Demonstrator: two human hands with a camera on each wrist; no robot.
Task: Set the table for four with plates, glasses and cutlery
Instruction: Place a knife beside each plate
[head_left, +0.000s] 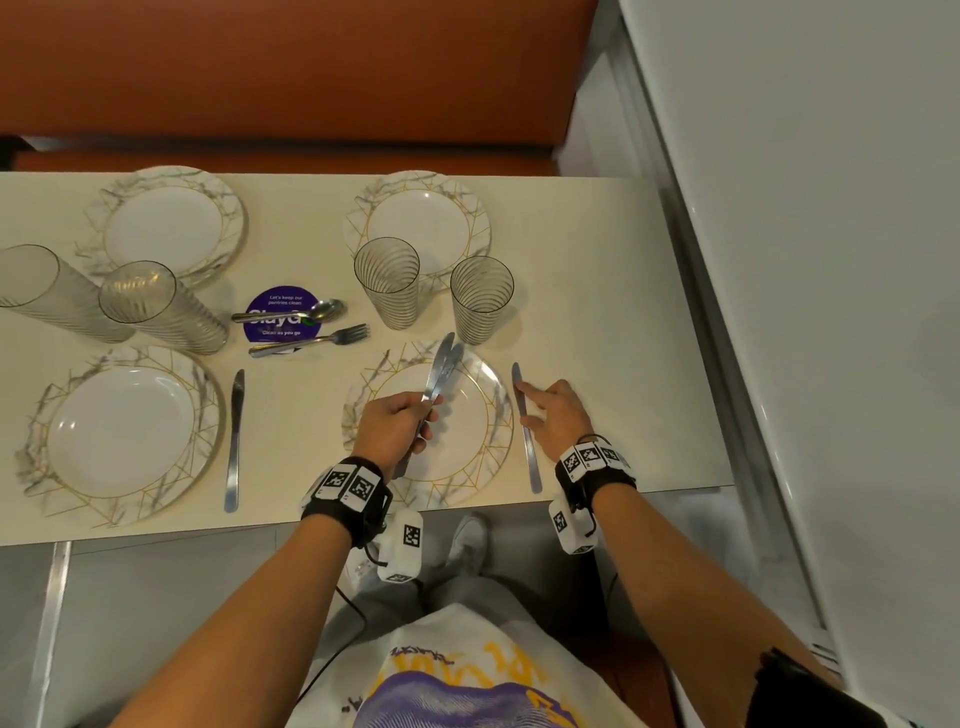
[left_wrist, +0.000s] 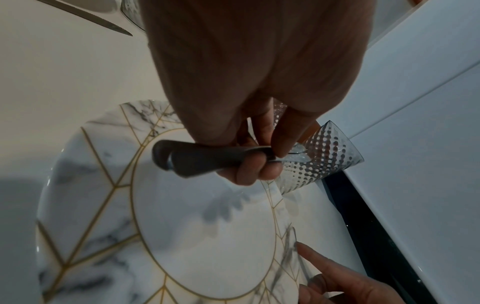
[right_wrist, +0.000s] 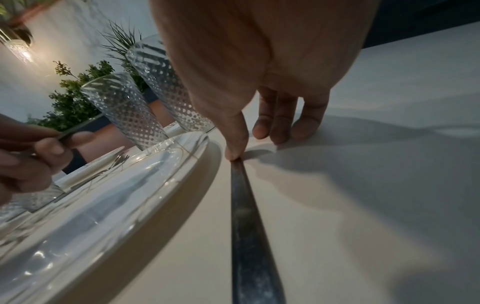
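My left hand (head_left: 405, 421) grips two table knives (head_left: 441, 369) by their handles (left_wrist: 202, 158), blades pointing away, above the near right plate (head_left: 496, 415). A third knife (head_left: 527, 447) lies on the table just right of that plate. My right hand (head_left: 550, 415) presses one fingertip on that knife's blade (right_wrist: 249, 226), and its other fingers rest on the table. Another knife (head_left: 235, 441) lies right of the near left plate (head_left: 124, 431). Two more plates (head_left: 166, 228) (head_left: 423, 223) sit at the far side. Several ribbed glasses (head_left: 388, 280) (head_left: 480, 299) (head_left: 156, 306) stand between the plates.
A spoon (head_left: 301, 313) and a fork (head_left: 317, 343) lie on a round purple sticker (head_left: 280, 306) mid-table. An orange bench (head_left: 291, 62) runs behind the table. A white wall (head_left: 831, 260) stands close on the right. The table's front edge passes under my wrists.
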